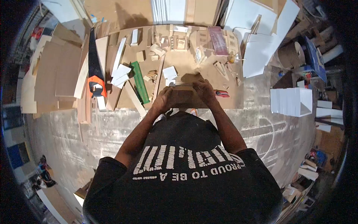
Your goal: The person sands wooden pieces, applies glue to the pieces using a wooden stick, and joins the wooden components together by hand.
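A flat brown wooden board (182, 98) lies in front of my chest at the near edge of the worktable. My left hand (162, 99) is closed on its left end. My right hand (204, 92) grips the far right corner, its fingers partly in shadow. Just beyond the board, between the hands, is a paler strip of wood (184, 83); I cannot tell whether it is joined to the board. White offcuts (170, 72) lie beyond my left hand. Close to the right hand's outer side is a red utility knife (222, 93).
On the worktable (233, 100) lie a green strip (139, 83), a dark red panel (217, 40), small wood blocks (140, 56) and a small wooden assembly (180, 43). An orange-handled handsaw (96, 86) rests on boards at left. White panels (291, 100) stand at right.
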`<state>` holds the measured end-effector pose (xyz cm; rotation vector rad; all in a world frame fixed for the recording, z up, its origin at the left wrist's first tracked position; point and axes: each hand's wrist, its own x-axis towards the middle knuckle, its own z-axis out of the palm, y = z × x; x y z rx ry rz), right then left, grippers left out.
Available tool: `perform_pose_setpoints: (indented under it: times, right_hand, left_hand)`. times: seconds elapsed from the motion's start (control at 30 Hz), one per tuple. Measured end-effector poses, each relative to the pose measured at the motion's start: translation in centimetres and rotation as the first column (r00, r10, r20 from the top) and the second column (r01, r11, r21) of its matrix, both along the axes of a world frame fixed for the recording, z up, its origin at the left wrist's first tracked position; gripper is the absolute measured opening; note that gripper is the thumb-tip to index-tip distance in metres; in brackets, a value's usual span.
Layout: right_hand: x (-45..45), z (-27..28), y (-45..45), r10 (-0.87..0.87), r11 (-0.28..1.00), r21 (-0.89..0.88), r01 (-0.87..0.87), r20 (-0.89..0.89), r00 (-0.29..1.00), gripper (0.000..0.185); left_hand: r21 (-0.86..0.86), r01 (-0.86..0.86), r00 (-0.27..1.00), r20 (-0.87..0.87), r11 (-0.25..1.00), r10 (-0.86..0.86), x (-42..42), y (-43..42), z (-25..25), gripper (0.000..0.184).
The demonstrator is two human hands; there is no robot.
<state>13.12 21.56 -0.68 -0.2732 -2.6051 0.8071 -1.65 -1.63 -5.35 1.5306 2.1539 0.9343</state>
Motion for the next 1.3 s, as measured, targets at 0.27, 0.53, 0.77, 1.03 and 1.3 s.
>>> perform_pose_setpoints:
  times: [0.27,0.53,0.77,1.03,1.3]
  right_hand:
    - [-1.5,0.8,-1.0,0.33,0.924,-0.265,-0.277,0.182,0.926,0.023]
    - [-2.0,-6.5,3.0,0.446,0.841,-0.441,-0.313,0.237,0.863,0.029]
    - [-0.9,-4.1,2.1,0.237,0.885,-0.444,-0.141,0.169,0.957,0.026]
    - [0.3,-3.9,0.4,0.24,0.935,-0.29,-0.205,0.09,0.967,0.025]
    - [0.7,-6.3,0.9,0.214,0.91,-0.39,-0.143,0.146,0.966,0.028]
  left_hand:
    - [-0.127,-0.137,0.984,0.096,0.982,0.149,1.2,0.8,1.9,0.085]
    - [-0.14,-0.177,0.968,0.157,0.974,0.198,0.4,1.5,0.3,0.081]
    - [0.048,-0.158,0.984,0.085,0.986,0.154,0.5,0.6,-1.0,0.073]
    - [-0.053,-0.173,0.969,0.172,0.984,0.179,0.6,0.5,-0.6,0.074]
    - [0.052,-0.204,0.761,0.637,0.977,0.125,-0.8,0.7,0.6,0.04]
